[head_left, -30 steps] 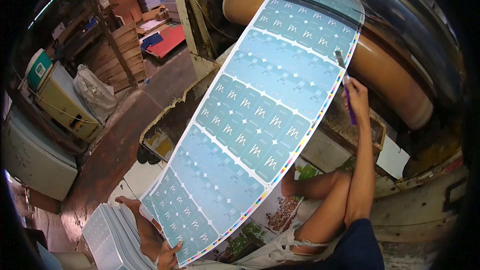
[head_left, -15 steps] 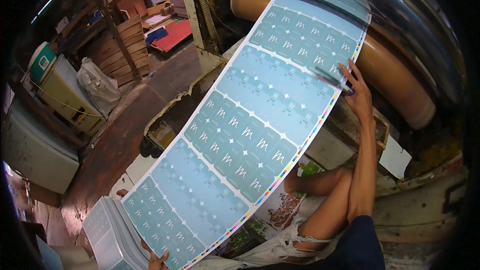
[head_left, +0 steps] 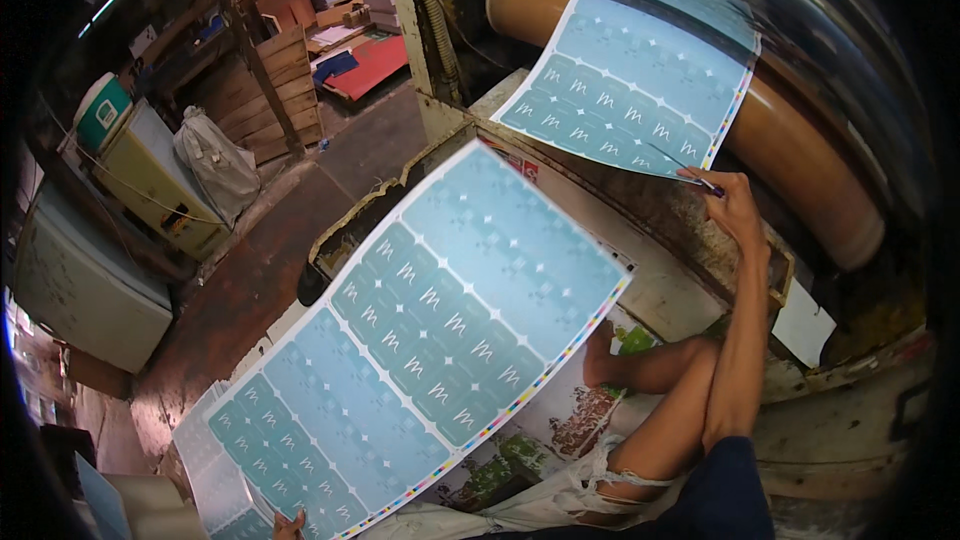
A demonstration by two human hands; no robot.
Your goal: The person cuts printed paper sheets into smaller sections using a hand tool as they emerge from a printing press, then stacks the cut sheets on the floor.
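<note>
l hand [head_left: 289, 525] pinches sheet [head_left: 430, 335] by lower edge; r hand [head_left: 738, 208], fingers curled rnd purple tool [head_left: 716, 191], nr corner of 2nd sheet [head_left: 640, 70] by roller [head_left: 810, 165].

Sheet [head_left: 400, 352] — smooth paper; roller [head_left: 822, 172] — glossy; planks [head_left: 298, 90], rough wood.

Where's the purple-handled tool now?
In the head view, the purple-handled tool is right of centre, in the right hand, by the lower right corner of the upper printed sheet, near the brown roller.
</note>
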